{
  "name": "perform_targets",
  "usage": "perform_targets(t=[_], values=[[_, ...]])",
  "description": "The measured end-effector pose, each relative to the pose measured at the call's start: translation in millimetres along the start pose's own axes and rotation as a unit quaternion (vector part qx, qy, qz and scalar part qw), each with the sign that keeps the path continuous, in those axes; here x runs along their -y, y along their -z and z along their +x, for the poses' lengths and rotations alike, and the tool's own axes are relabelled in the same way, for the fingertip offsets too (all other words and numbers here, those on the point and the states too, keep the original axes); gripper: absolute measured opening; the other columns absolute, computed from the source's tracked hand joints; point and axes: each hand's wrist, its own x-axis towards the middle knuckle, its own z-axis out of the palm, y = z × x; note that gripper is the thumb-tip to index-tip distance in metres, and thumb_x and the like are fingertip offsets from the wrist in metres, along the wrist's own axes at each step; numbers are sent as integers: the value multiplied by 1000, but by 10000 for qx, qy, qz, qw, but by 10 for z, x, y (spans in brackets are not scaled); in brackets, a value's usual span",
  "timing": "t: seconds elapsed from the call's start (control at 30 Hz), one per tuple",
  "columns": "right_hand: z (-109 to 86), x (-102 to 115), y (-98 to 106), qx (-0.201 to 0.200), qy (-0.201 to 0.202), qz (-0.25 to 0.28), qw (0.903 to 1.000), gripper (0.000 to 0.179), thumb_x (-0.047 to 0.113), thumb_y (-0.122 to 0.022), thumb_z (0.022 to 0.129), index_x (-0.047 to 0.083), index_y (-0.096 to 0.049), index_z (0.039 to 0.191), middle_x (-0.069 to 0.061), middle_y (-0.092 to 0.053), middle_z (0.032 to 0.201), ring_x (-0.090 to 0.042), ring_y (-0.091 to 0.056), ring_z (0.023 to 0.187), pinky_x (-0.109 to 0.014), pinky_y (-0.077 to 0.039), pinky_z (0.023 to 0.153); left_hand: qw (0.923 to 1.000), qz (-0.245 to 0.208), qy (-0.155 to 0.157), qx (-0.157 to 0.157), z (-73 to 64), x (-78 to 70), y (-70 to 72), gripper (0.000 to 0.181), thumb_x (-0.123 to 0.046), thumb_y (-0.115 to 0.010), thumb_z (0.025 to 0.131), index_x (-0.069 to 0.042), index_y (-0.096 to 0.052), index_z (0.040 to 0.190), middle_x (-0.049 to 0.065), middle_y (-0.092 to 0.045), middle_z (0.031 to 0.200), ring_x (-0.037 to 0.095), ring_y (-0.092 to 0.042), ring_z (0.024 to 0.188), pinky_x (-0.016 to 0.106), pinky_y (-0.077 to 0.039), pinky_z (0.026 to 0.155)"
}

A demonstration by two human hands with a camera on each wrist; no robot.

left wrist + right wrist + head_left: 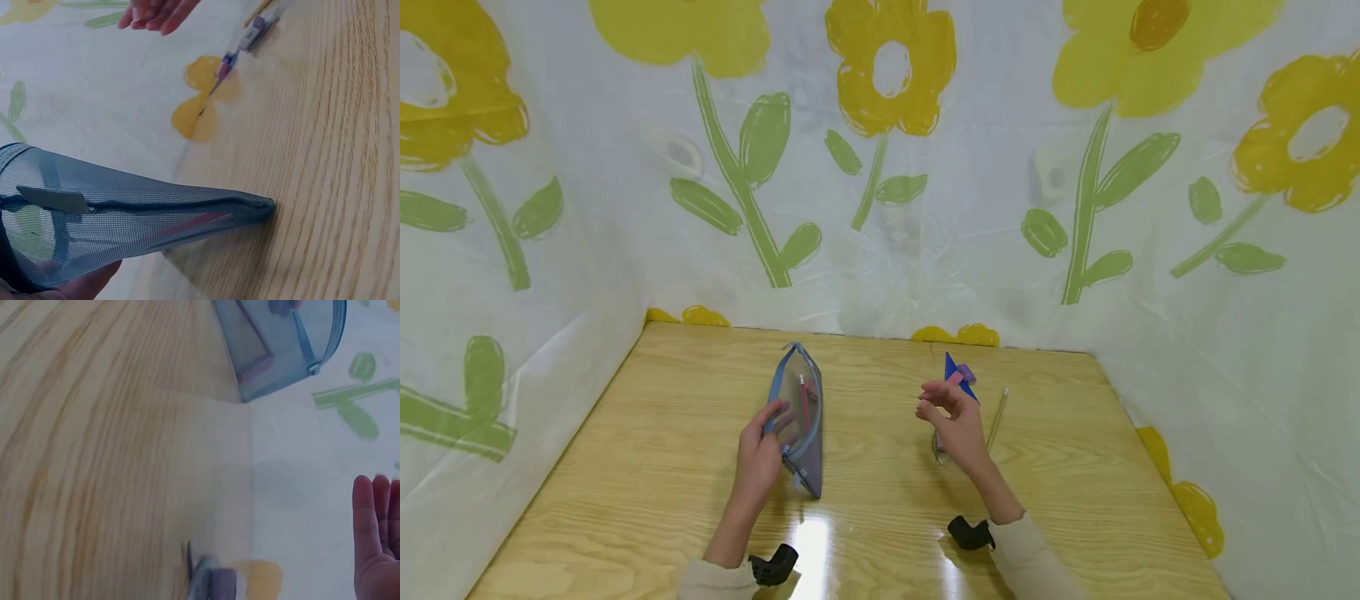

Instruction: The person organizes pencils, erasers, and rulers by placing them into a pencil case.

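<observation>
Head view looks into the open mesh pouch (810,467), left of centre at the table (880,508), onto a pink pencil (804,404); left wrist view adds the pouch's grey tag (53,200). The left hand (760,448) grips the pouch's side; the right hand (958,423), loosely bent, holds nothing and partly hides a blue set square (951,367) near a gold pencil (997,419).

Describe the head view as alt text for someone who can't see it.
A person's left hand holds an open mesh pouch containing a red pencil; the right hand is raised near a blue triangle and thin stick on a wood-grain table.
</observation>
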Motion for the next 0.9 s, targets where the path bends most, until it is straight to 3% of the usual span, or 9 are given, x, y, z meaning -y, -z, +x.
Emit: perform_targets(t=[0.17, 0.53, 0.77, 0.9], values=[[-60, -29, 146, -104, -28, -77, 9999, 22, -9, -64, 93, -17, -60, 113, 1, -67, 96, -9, -68, 86, -28, -65, 78, 10000, 63, -19, 67, 24, -7, -43, 57, 9, -20, 96, 14, -30, 152, 29, -40, 152, 46, -46, 139, 48, -52, 107], [-150, -56, 363, -310, -583, -506, 9965, 23, -4, -66, 94, -11, -63, 115, -1, -68, 99, -12, -68, 90, -25, -64, 80, 9997, 94, -91, 194, 68, -69, -124, 60, 12, -21, 93, 13, -31, 152, 30, -41, 152, 45, -46, 139, 49, -52, 107], [-193, -102, 493, 7, -905, -1084, 9900, 30, 1, -64, 97, -11, -62, 124, -31, -63, 115, -14, -65, 100, -17, -58, 84, 9991, 221, -85, 361, 88, -64, -146, 60, 14, -20, 92, 14, -33, 151, 30, -41, 152, 46, -45, 139, 50, -51, 108], [-181, -107, 551, 346, -1107, -1313, 9845, 35, 2, -63, 98, -11, -59, 130, -31, -63, 121, -23, -64, 107, -18, -57, 87, 9981, 313, -153, 515, 129, -65, -166, 58, 13, -20, 94, 12, -34, 151, 29, -41, 153, 46, -45, 140, 53, -50, 109]])
